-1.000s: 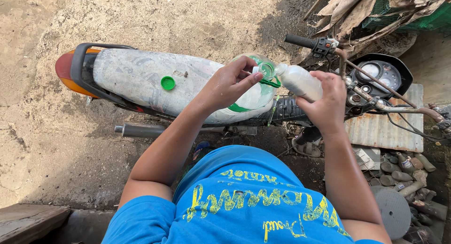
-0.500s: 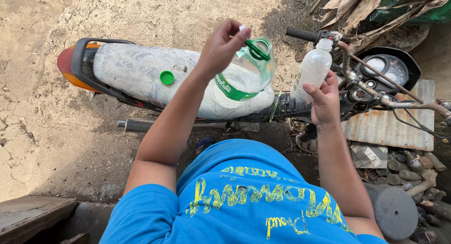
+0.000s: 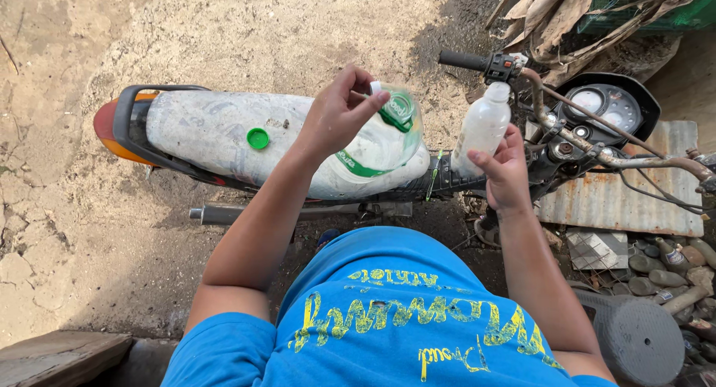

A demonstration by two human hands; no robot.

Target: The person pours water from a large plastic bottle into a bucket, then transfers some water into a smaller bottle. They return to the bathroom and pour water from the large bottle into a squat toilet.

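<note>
Gripping a large clear plastic jug (image 3: pixel 377 152) by its green neck handle, left hand (image 3: pixel 339 115) has fingers curled shut around the handle area, with a small white cap (image 3: pixel 375 86) pinched at thumb and fingertip; jug is tilted, mouth (image 3: pixel 399 107) toward the camera, body with a green label band resting on or just above the motorbike seat (image 3: pixel 216 130), contact not clear. Right hand (image 3: pixel 503 167) is closed around the lower part of a small clear bottle (image 3: pixel 482 128) with milky contents, held upright, uncapped neck up, just beside the jug on the handlebar side, the two bottles apart. Loose green cap (image 3: pixel 258 139) lies on the seat cover, well apart from both hands, toward the tail end. Seat is wrapped in a dusty grey printed cover; orange tail light (image 3: pixel 108 130) and black grab rail at the rear, black handlebar grip (image 3: pixel 462 60) and round instrument cluster (image 3: pixel 600 104) at the front. Bike stands on sandy ground; corrugated metal sheet (image 3: pixel 619 200), stones and dry leaves lie beyond the handlebar. Person wears a blue shirt (image 3: pixel 388 312) with yellow lettering
</note>
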